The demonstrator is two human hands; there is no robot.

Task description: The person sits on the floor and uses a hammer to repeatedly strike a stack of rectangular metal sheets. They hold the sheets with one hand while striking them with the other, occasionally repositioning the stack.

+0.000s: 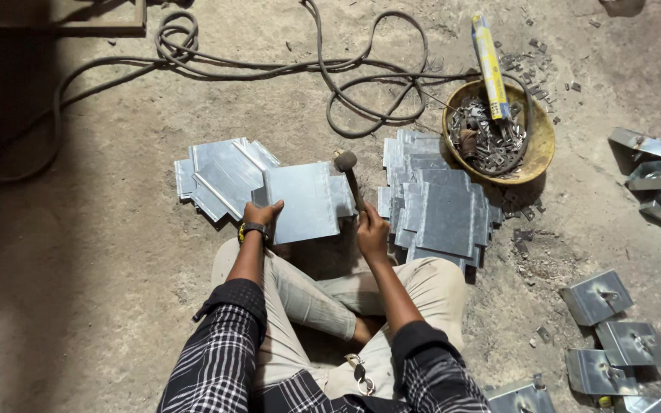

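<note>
We're mid-hammering, by our read: left hand [260,216] grips the near-left edge of a flat metal sheet [301,202] lying on the floor at 12 o'clock of our knees, right hand [371,233] closed round a hammer [349,177], head raised at the sheet's 2 o'clock corner. Sheet stacks [437,206] at 3 o'clock. Next needs a square strike.

A dusty grey concrete floor [101,252] fills the view, sunlit in the middle and right, deep shadow along its left side.
</note>
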